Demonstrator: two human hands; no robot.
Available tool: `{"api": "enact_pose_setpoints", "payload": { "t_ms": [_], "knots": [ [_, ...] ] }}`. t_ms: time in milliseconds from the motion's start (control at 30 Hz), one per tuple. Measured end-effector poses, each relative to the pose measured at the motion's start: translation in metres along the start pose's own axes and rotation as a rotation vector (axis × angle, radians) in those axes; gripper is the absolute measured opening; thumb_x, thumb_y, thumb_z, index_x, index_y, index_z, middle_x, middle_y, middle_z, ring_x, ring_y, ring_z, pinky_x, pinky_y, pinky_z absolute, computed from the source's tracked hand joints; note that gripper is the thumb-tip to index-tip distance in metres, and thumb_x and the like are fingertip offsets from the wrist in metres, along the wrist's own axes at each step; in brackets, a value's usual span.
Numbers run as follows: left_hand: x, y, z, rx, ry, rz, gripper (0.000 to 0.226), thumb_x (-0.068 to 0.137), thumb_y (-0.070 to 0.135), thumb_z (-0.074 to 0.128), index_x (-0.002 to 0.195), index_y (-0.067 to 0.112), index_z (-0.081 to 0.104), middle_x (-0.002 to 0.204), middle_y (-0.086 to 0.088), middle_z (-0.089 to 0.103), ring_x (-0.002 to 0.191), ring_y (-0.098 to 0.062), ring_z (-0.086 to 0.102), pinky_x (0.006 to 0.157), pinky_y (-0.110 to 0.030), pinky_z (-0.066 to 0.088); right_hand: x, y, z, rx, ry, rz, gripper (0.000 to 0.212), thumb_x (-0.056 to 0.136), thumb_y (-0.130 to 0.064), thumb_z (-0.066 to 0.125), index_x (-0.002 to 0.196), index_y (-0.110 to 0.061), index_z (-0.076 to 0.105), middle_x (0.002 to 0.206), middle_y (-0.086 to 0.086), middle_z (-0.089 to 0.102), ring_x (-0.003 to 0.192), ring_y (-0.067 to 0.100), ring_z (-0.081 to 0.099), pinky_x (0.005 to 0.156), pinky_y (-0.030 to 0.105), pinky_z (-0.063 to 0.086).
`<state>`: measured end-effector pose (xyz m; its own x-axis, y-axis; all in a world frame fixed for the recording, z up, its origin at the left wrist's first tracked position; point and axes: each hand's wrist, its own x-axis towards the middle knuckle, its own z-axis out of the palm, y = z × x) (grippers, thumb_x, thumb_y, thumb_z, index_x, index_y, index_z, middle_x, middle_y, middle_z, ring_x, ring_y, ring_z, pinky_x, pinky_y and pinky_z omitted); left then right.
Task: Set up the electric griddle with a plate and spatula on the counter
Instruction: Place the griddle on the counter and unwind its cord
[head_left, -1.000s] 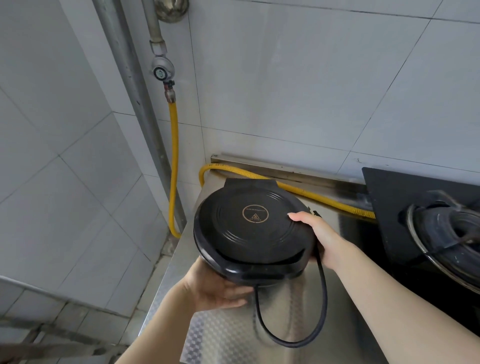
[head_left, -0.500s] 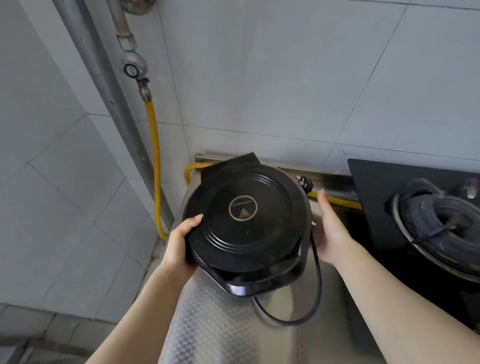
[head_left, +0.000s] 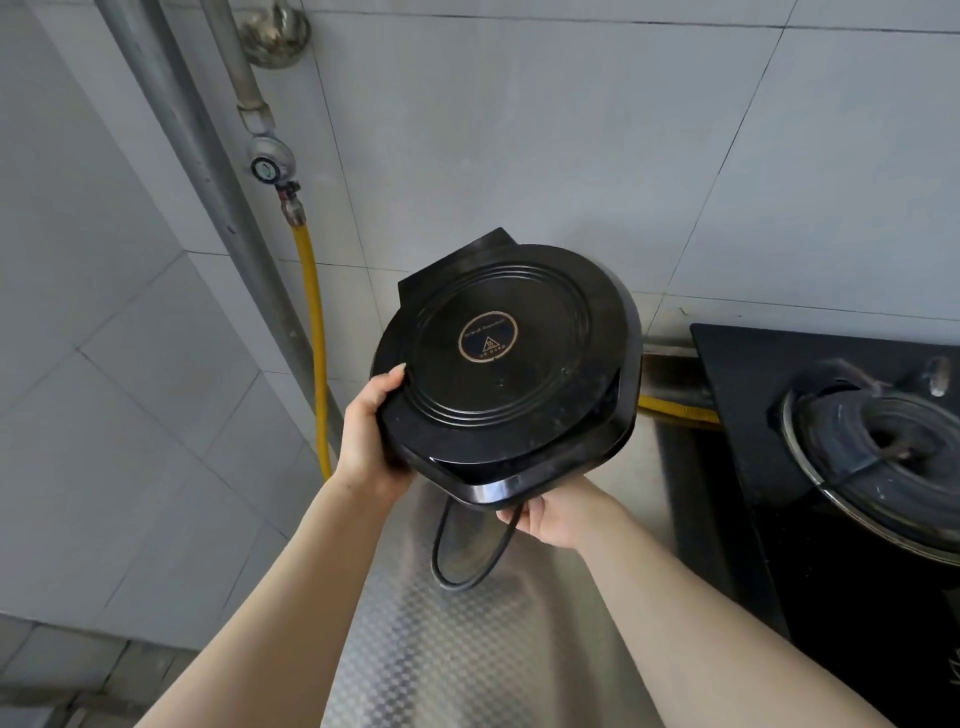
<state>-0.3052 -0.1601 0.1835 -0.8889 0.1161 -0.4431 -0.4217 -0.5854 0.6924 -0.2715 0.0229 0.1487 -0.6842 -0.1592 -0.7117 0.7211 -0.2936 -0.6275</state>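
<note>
Left hand (head_left: 371, 431) clamped on griddle (head_left: 506, 369) rim; right hand (head_left: 558, 514) clamped under front edge. Lower level onto desk (head_left: 441, 649); keep cord (head_left: 467, 551) from underneath.

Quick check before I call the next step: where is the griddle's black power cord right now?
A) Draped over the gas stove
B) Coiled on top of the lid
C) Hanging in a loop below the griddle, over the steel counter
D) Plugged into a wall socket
C: the power cord droops in a loop beneath the griddle, over the counter, while the left hand and right hand grip the griddle's edges.
</note>
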Motion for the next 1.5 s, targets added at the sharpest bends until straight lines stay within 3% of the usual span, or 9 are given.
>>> {"api": "enact_pose_setpoints", "payload": {
  "t_ms": [133,200,300,400,500,633,933,1167,1500],
  "knots": [
    [0.001,0.001,-0.015,-0.003,0.006,0.033,0.034,0.072,0.034,0.066,0.102,0.019,0.075,0.105,-0.006,0.074,0.090,-0.026,0.071,0.072,-0.036,0.057,-0.001,-0.005,-0.016,-0.507,0.312,-0.111,0.028,0.090,-0.005,0.053,0.064,-0.004,0.061,0.057,0.011,0.064,0.041,0.016,0.059,0.050,0.024,0.047],
    [0.001,0.006,-0.027,0.003,0.005,0.052,0.033,0.075,0.032,0.064,0.103,0.019,0.074,0.104,-0.006,0.074,0.093,-0.026,0.070,0.074,-0.036,0.057,-0.002,-0.016,-0.043,-0.859,0.667,-0.183,0.013,0.088,-0.013,0.058,0.095,-0.005,0.066,0.093,0.015,0.068,0.081,0.027,0.067,0.071,0.030,0.048],
    [0.001,0.009,-0.041,0.007,0.036,0.051,0.040,0.076,0.031,0.063,0.114,0.019,0.068,0.105,-0.006,0.073,0.094,-0.027,0.069,0.077,-0.037,0.055,-0.008,-0.027,-0.066,-1.160,0.934,-0.340,0.045,0.087,-0.026,0.064,0.129,-0.017,0.052,0.131,0.012,0.053,0.122,0.032,0.048,0.093,0.040,0.044],
    [-0.001,0.004,-0.046,-0.030,0.055,0.043,0.045,0.077,0.031,0.062,0.120,0.019,0.064,0.113,-0.006,0.071,0.099,-0.028,0.067,0.089,-0.043,0.051,-0.003,-0.024,-0.046,-1.107,0.699,-0.501,0.030,0.080,-0.037,0.068,0.107,-0.025,0.064,0.103,-0.001,0.065,0.101,0.022,0.062,0.079,0.033,0.050],
    [-0.002,0.000,-0.051,-0.050,0.074,0.042,0.039,0.077,0.032,0.063,0.114,0.020,0.066,0.113,-0.007,0.071,0.100,-0.028,0.066,0.092,-0.044,0.049,0.009,0.003,-0.017,-1.260,0.263,-0.290,0.040,0.065,-0.049,0.073,0.095,-0.024,0.065,0.091,-0.008,0.069,0.080,0.015,0.066,0.076,0.032,0.054],
    [-0.002,0.001,-0.064,-0.029,0.080,0.034,0.043,0.076,0.033,0.063,0.116,0.019,0.066,0.111,-0.007,0.072,0.097,-0.028,0.068,0.086,-0.043,0.052,0.024,0.034,-0.016,-1.617,0.361,-0.284,0.016,0.073,-0.032,0.066,0.080,-0.018,0.060,0.082,-0.001,0.066,0.078,0.023,0.064,0.067,0.031,0.049],
    [-0.006,-0.011,-0.092,0.108,0.082,-0.083,0.043,0.060,0.032,0.073,0.098,0.011,0.076,0.107,-0.013,0.072,0.092,-0.030,0.070,0.080,-0.041,0.052,0.023,-0.050,-0.045,-1.125,0.953,-0.439,0.016,0.092,-0.031,0.057,0.090,-0.016,0.062,0.081,0.004,0.067,0.074,0.021,0.061,0.055,0.027,0.039],
    [-0.008,-0.038,-0.094,0.279,0.116,-0.239,0.043,0.048,0.031,0.078,0.085,0.009,0.078,0.100,-0.019,0.073,0.085,-0.033,0.072,0.071,-0.038,0.053,0.021,-0.070,-0.044,-1.085,1.023,-0.508,0.019,0.095,-0.027,0.053,0.099,-0.011,0.063,0.092,0.008,0.069,0.086,0.027,0.064,0.062,0.030,0.046],
    [-0.006,-0.039,-0.097,0.403,0.046,-0.312,0.082,0.042,0.036,0.082,0.115,0.005,0.063,0.108,-0.019,0.071,0.096,-0.036,0.069,0.078,-0.042,0.052,0.020,-0.102,0.003,-0.801,0.806,-0.784,0.017,0.098,-0.027,0.048,0.101,-0.014,0.057,0.077,0.005,0.072,0.064,0.020,0.070,0.069,0.040,0.059]
  ]
}}
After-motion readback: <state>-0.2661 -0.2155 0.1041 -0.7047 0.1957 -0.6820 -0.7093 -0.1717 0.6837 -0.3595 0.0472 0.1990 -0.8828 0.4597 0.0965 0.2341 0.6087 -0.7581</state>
